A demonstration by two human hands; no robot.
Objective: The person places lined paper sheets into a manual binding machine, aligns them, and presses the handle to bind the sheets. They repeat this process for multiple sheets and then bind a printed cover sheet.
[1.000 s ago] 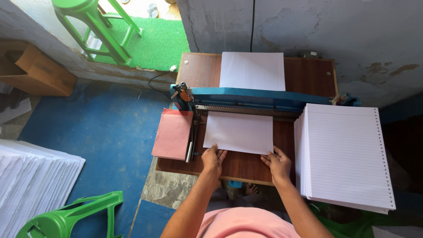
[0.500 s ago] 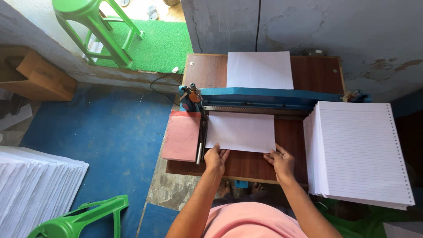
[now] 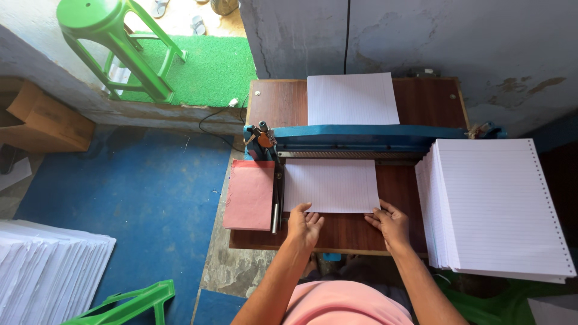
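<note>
Left hand (image 3: 304, 226) and right hand (image 3: 390, 224), fingers spread flat, press the near edge of a ruled sheet stack (image 3: 331, 185) under the blue punching machine (image 3: 361, 139), beside a pink board (image 3: 250, 194).

We see a sheet (image 3: 331, 185) on the table (image 3: 415, 186) before the machine (image 3: 367, 139), another sheet (image 3: 351, 99) behind it, a paper stack (image 3: 500, 207) right, a pad (image 3: 250, 194) left.
</note>
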